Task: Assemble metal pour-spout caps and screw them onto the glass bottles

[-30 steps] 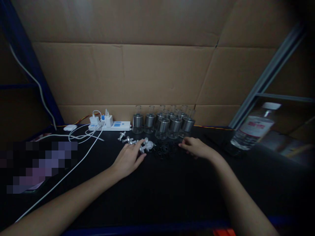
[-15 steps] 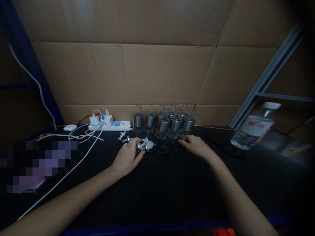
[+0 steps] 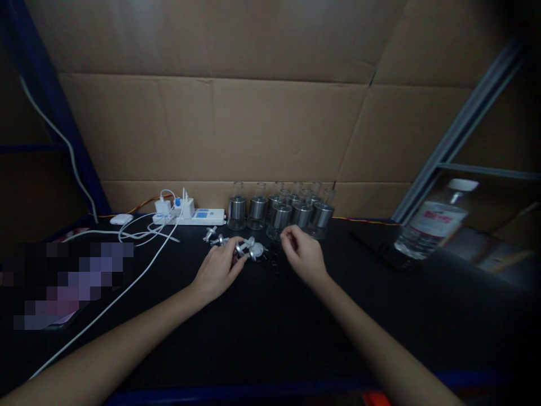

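Note:
Several small silver metal fittings with round discs and thin stems point(image 3: 255, 250) lie in a loose group on the black tabletop. At the near left side of this group, my left hand point(image 3: 217, 269) has its thumb and forefinger closed around one of them. My right hand point(image 3: 306, 256) is held over the black rings, its fingers curled in a pinch; what is between the fingertips is hidden. Part of the pile of small black rings point(image 3: 274, 262) shows between the hands. Close behind stand several glass bottles with steel sleeves point(image 3: 281, 214), upright and open-necked.
A white power strip point(image 3: 211, 216) with chargers and looping white cables lies at the back left. At far left is a blurred-out device point(image 3: 71, 287). A water bottle point(image 3: 435, 220) stands at the right near a dark flat object. Cardboard point(image 3: 274, 129) walls the back.
My right hand has moved left and towards the middle, now partly covering the black rings and the front bottles. My left hand stays nearly still at the metal fittings.

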`<state>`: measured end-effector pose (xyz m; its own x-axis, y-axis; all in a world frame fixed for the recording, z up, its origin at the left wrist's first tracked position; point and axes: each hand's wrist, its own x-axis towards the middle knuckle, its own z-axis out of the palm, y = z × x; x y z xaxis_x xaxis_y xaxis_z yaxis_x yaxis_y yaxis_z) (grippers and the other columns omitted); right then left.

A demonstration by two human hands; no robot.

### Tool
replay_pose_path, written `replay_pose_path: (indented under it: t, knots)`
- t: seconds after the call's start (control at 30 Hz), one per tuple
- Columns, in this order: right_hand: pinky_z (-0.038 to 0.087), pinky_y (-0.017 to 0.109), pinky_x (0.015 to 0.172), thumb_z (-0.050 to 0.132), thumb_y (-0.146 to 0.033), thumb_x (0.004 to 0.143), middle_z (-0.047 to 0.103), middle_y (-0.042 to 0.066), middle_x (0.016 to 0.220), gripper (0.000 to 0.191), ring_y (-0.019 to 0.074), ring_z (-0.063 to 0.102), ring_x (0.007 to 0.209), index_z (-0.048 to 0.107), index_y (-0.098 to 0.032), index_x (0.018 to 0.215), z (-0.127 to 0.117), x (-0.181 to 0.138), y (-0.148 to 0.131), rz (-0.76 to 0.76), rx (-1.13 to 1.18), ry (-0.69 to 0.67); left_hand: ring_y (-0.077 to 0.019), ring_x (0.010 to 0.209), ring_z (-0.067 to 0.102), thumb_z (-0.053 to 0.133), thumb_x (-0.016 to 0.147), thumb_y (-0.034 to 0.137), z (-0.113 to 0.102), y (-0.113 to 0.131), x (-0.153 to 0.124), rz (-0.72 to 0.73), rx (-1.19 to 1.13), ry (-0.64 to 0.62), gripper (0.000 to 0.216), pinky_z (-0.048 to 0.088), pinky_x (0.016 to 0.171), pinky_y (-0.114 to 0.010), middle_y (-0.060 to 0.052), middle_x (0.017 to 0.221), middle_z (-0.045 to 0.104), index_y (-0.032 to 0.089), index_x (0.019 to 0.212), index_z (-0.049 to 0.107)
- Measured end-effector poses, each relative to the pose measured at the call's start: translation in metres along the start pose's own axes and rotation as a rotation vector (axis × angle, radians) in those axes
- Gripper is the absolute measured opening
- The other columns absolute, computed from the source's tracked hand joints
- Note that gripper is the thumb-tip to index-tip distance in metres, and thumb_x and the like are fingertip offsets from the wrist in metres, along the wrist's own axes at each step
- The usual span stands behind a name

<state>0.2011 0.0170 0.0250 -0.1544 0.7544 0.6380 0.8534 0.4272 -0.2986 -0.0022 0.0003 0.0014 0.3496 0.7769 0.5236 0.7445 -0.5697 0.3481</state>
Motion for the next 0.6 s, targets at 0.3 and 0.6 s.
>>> replay_pose_path:
  t: [0.3,0.6]
  knots:
    - [0.035,0.034,0.075,0.039,-0.019,0.081,0.055,0.008,0.092,0.019,0.0203,0.045,0.087,0.051,-0.017,0.095,0.015,-0.011,-0.03,-0.459,-0.016,-0.194,-0.0183,0.094,0.052,0.045,0.079,0.023,0.002,0.0,-0.004,0.196,-0.023,-0.02,0.045,0.038,0.083,-0.035,-0.007,0.109,0.055,0.02,0.122,0.03]
    - [0.033,0.034,0.075,0.037,-0.021,0.084,0.054,0.006,0.086,0.016,0.019,0.045,0.083,0.052,-0.018,0.089,0.016,-0.009,-0.024,-0.396,-0.036,-0.179,-0.0177,0.096,0.051,0.04,0.081,0.019,-0.002,0.004,-0.002,0.18,-0.086,0.024,0.033,0.037,0.083,-0.034,-0.006,0.108,0.055,0.02,0.114,0.037]
